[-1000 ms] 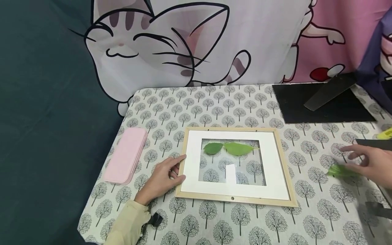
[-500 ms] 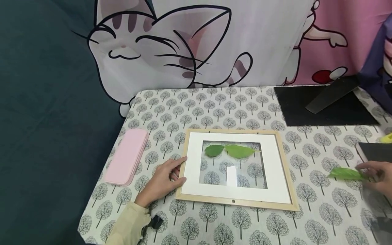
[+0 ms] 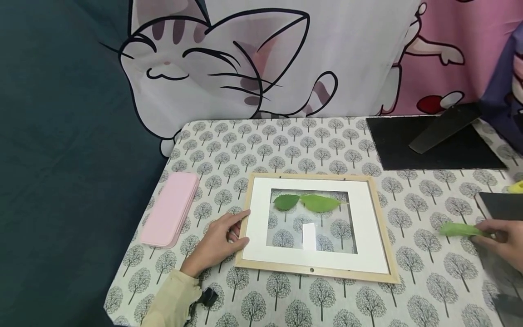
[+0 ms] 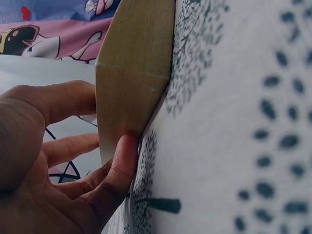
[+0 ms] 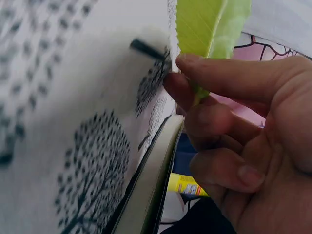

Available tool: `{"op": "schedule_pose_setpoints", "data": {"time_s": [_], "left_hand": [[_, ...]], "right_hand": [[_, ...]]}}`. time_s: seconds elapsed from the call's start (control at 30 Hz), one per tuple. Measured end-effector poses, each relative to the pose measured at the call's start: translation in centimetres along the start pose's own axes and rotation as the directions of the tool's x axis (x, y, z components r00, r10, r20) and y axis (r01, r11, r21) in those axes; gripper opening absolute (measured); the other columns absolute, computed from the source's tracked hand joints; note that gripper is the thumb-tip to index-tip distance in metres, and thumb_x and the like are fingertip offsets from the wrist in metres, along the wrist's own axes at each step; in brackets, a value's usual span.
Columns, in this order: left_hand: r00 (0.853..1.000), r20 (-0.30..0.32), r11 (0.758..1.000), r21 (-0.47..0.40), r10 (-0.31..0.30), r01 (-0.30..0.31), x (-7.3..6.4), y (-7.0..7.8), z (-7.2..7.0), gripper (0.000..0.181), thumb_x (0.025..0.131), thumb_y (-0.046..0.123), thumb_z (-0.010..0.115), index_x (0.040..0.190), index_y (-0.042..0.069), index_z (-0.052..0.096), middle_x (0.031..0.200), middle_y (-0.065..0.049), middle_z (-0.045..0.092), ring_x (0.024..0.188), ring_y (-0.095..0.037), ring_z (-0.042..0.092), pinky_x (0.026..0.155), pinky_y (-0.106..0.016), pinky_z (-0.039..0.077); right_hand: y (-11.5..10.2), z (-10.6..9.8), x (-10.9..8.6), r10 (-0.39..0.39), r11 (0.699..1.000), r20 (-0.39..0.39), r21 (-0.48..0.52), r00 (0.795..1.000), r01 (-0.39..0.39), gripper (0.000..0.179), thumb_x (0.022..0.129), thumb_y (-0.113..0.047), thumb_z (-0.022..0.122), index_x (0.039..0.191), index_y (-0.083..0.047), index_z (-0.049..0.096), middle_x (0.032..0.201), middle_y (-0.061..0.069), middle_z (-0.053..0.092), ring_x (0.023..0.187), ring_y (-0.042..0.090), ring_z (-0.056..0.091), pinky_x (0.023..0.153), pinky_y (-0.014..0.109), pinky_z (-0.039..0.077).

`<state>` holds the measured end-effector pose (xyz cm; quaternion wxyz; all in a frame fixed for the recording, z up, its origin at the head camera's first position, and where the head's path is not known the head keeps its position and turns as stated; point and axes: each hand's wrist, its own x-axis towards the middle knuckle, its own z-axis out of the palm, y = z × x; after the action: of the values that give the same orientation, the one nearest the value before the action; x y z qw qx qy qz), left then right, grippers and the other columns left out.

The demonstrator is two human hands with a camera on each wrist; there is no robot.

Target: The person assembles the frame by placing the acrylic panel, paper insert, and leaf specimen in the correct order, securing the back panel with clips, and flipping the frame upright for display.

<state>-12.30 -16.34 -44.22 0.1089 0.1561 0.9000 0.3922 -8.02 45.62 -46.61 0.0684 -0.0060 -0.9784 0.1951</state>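
A light wooden picture frame with a white mat lies flat on the tree-print cloth. Two green leaves, a darker one and a lighter one, lie end to end along the top of its window. My left hand grips the frame's left edge; in the left wrist view a fingertip presses against the wooden side. At the far right, my right hand pinches the stem end of a third leaf between thumb and forefinger. In the right wrist view that leaf stands up from the fingertips.
A pink case lies left of the frame. Next to the right hand is a dark-covered book, with a yellow tube beyond it. A black plate with a slanted bar stands at the back right, before a cartoon curtain.
My right hand has moved from above the loose leaf to its stem end and taken hold of it. The leaf now tilts edge-up. The left hand stays on the frame.
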Motion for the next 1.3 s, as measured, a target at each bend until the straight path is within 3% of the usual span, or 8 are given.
{"op": "schedule_pose_setpoints", "data": {"time_s": [0.07, 0.13, 0.4, 0.5, 0.73, 0.87, 1.13, 1.3], "left_hand": [[1.000, -0.001, 1.000, 0.000, -0.002, 0.002, 0.0, 0.0, 0.0, 0.070, 0.083, 0.010, 0.077, 0.148, 0.015, 0.051, 0.095, -0.002, 0.059, 0.079, -0.011, 0.058, 0.072, -0.021, 0.056], [1.000, -0.001, 1.000, 0.001, -0.001, 0.001, 0.0, 0.0, 0.0, 0.070, 0.084, 0.011, 0.077, 0.148, 0.015, 0.051, 0.095, -0.002, 0.059, 0.079, -0.011, 0.058, 0.072, -0.021, 0.056], [1.000, -0.002, 1.000, 0.004, -0.020, 0.020, 0.0, -0.1, 0.0, 0.070, 0.083, 0.011, 0.077, 0.148, 0.016, 0.050, 0.097, -0.002, 0.059, 0.080, -0.010, 0.057, 0.073, -0.021, 0.056], [1.000, -0.001, 1.000, 0.007, -0.024, 0.024, 0.0, -0.1, 0.0, 0.070, 0.084, 0.012, 0.077, 0.149, 0.017, 0.050, 0.097, -0.002, 0.059, 0.080, -0.010, 0.057, 0.073, -0.021, 0.056], [1.000, -0.003, 1.000, 0.007, -0.017, 0.017, 0.1, -0.2, 0.1, 0.070, 0.084, 0.012, 0.077, 0.148, 0.017, 0.050, 0.096, -0.002, 0.059, 0.080, -0.011, 0.057, 0.073, -0.020, 0.056], [1.000, -0.004, 1.000, 0.013, -0.006, 0.006, 0.2, -0.2, 0.1, 0.070, 0.084, 0.012, 0.077, 0.148, 0.016, 0.051, 0.095, -0.002, 0.059, 0.079, -0.011, 0.057, 0.072, -0.019, 0.055], [1.000, -0.005, 1.000, 0.009, 0.001, -0.001, 0.1, -0.2, 0.1, 0.069, 0.085, 0.012, 0.076, 0.148, 0.016, 0.050, 0.098, -0.002, 0.059, 0.080, -0.011, 0.058, 0.073, -0.020, 0.056], [1.000, -0.010, 1.000, 0.012, 0.001, -0.001, 0.0, -0.1, 0.1, 0.069, 0.085, 0.012, 0.076, 0.148, 0.016, 0.051, 0.097, -0.002, 0.059, 0.079, -0.011, 0.057, 0.072, -0.019, 0.055]], "right_hand": [[-0.5, 0.0, 0.2, 0.009, 1.000, 0.022, -0.002, 1.000, -0.009, 0.023, 0.068, 0.014, 0.078, 0.089, 0.012, 0.069, 0.067, 0.011, 0.066, 0.049, -0.005, 0.037, 0.043, 0.023, 0.035], [-1.0, 0.1, 0.3, 0.013, 1.000, 0.039, 0.000, 0.999, -0.013, 0.026, 0.074, 0.008, 0.079, 0.096, 0.012, 0.067, 0.068, 0.014, 0.067, 0.047, -0.005, 0.042, 0.042, 0.024, 0.038], [-4.5, -1.0, 1.2, 0.002, 0.999, 0.089, -0.051, 0.996, 0.003, 0.032, 0.083, -0.006, 0.077, 0.110, 0.004, 0.066, 0.066, 0.002, 0.066, 0.045, 0.000, 0.039, 0.045, 0.025, 0.026], [-5.3, -1.2, 1.4, -0.009, 1.000, 0.070, -0.017, 0.998, 0.011, 0.027, 0.092, -0.010, 0.070, 0.115, 0.003, 0.064, 0.067, 0.002, 0.068, 0.046, -0.002, 0.041, 0.045, 0.025, 0.025], [-6.1, -1.0, 1.5, -0.034, 0.998, 0.019, 0.054, 0.999, 0.033, 0.024, 0.104, -0.006, 0.049, 0.124, -0.001, 0.060, 0.066, -0.024, 0.055, 0.041, 0.009, 0.031, 0.039, 0.026, 0.024], [-6.6, -1.0, 1.6, -0.020, 0.991, 0.046, 0.131, 0.999, 0.014, 0.017, 0.105, -0.006, 0.047, 0.116, -0.005, 0.059, 0.065, -0.018, 0.059, 0.042, 0.010, 0.034, 0.038, 0.027, 0.026], [-8.1, -1.3, 2.2, -0.056, 0.953, 0.152, 0.304, 0.987, 0.007, 0.007, 0.104, -0.010, 0.050, 0.106, -0.009, 0.056, 0.073, -0.016, 0.070, 0.048, 0.012, 0.046, 0.039, 0.028, 0.032], [-10.0, -1.2, 2.3, -0.181, 0.893, 0.119, 0.435, 0.976, 0.113, 0.015, 0.099, 0.002, 0.055, 0.107, -0.011, 0.058, 0.074, -0.016, 0.071, 0.051, 0.012, 0.053, 0.041, 0.027, 0.032]]}}
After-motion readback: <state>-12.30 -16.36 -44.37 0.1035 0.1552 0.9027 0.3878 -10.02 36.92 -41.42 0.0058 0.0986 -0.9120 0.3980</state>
